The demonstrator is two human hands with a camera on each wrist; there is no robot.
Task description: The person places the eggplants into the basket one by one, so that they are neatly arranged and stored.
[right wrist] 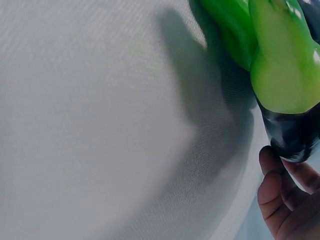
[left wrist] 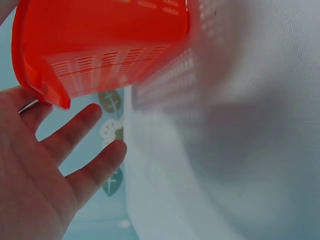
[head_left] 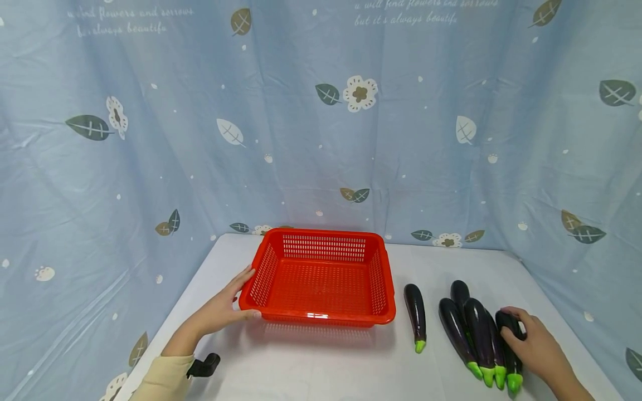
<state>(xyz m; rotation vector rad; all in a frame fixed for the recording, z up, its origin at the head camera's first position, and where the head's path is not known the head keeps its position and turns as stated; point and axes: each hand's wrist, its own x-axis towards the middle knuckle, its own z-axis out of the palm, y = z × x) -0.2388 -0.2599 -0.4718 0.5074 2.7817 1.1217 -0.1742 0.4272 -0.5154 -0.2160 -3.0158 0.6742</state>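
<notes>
A red plastic basket (head_left: pixel 321 316) with slotted sides stands on the table. My left hand (head_left: pixel 220 310) holds its front left corner, thumb by the front rim and fingers along the left rim; in the left wrist view the lower fingers (left wrist: pixel 100 167) spread apart off the basket wall (left wrist: pixel 95 70). On the right, my right hand (head_left: pixel 538 344) grips the dark upper end of the rightmost eggplant (head_left: pixel 512 362), which lies against a pile of several eggplants (head_left: pixel 478 334). In the right wrist view its green stem end (right wrist: pixel 282 75) shows large above the fingertips (right wrist: pixel 271 187).
One separate eggplant (head_left: pixel 415 312) lies between the basket and the pile. A white cloth (head_left: pixel 311 367) covers the table. Blue patterned curtains (head_left: pixel 301 139) hang behind and at both sides. A black wrist-worn device (head_left: pixel 204 366) sticks out by the left sleeve.
</notes>
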